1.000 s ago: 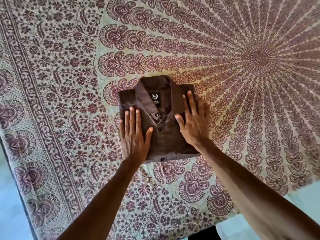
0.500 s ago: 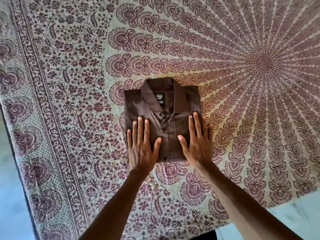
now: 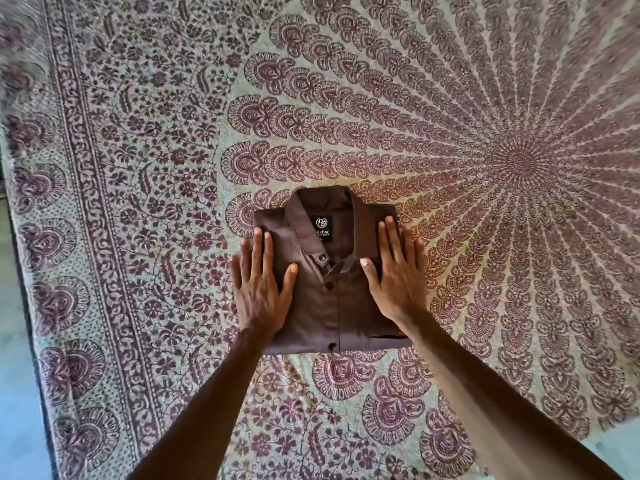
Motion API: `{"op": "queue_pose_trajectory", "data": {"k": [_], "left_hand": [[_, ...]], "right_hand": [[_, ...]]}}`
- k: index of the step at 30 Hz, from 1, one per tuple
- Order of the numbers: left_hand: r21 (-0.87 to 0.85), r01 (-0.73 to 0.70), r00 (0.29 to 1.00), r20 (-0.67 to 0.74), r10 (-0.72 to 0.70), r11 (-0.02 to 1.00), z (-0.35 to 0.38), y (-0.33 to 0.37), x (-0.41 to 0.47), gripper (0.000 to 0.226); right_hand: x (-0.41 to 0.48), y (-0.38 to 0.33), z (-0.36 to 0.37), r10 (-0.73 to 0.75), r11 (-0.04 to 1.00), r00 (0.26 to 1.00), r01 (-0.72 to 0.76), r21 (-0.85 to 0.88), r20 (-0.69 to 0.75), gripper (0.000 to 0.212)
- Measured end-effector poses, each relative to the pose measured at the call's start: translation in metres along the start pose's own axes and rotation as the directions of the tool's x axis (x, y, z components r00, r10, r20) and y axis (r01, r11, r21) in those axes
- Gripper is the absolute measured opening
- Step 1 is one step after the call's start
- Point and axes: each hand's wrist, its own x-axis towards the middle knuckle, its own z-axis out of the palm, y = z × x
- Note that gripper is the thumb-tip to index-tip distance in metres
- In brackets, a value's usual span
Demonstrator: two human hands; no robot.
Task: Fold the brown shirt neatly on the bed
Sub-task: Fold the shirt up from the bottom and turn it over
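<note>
We find the brown shirt [image 3: 332, 317] lying as a compact rectangle near the middle of the bed [image 3: 502, 209]. Its buttoned front faces up, the collar [image 3: 349, 202] points away from us, and the label [image 3: 322, 228] shows inside the neck. The left grip [image 3: 258, 294] lies palm down along the shirt's left edge, fingers straight, the outer ones lapping over onto the bed. The right grip [image 3: 398, 284] mirrors it on the right edge. Neither grasps anything: both are released and flat, pressing on cloth.

We judge this placing deliberate. A palm on each side squares the folded edges and flattens the tucked layers beneath, while the button line between them is left uncovered as a check on symmetry. The fold looks essentially done, with only smoothing left. A sideways shove could wrinkle the front.
</note>
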Motion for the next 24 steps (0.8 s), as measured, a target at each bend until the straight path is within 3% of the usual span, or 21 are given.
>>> {"op": "queue_pose_trajectory", "data": {"k": [6,8,10,12,14,17,20,24], "left_hand": [[-0.098,0.056,0.997,-0.050,-0.061,0.994,-0.006,0.005,0.005,0.067],[-0.207,0.159,0.976,-0.115,-0.185,0.965,-0.013,0.010,0.009,0.062],[-0.316,0.294,0.933,-0.108,-0.342,0.902,-0.021,0.015,0.012,0.058],[-0.357,0.442,0.878,-0.014,-0.478,0.823,-0.024,0.018,0.013,0.064],[-0.328,0.543,0.832,0.086,-0.548,0.773,-0.027,0.020,0.013,0.074],[-0.324,0.559,0.828,0.187,-0.528,0.763,-0.032,0.021,0.014,0.055],[-0.414,0.487,0.873,0.194,-0.448,0.769,-0.037,0.021,0.017,0.043],[-0.507,0.366,0.929,0.152,-0.337,0.780,-0.043,0.019,0.007,0.040]], "right_hand": [[-0.001,-0.006,-0.003,0.044,0.999,0.998,-0.043,0.001,-0.053,0.065],[0.006,-0.011,-0.012,0.113,0.989,0.985,-0.099,0.112,-0.130,0.057],[0.010,-0.014,-0.023,0.275,0.937,0.940,-0.215,0.274,-0.201,0.050],[0.012,-0.016,-0.032,0.463,0.839,0.878,-0.389,0.381,-0.124,0.054],[0.010,-0.018,-0.035,0.556,0.755,0.829,-0.536,0.378,0.065,0.061],[0.011,-0.011,-0.031,0.560,0.673,0.795,-0.600,0.432,0.232,0.054],[0.015,-0.001,-0.031,0.507,0.602,0.814,-0.570,0.560,0.284,0.041],[0.007,-0.002,-0.031,0.406,0.703,0.890,-0.450,0.551,0.209,0.034]]}}
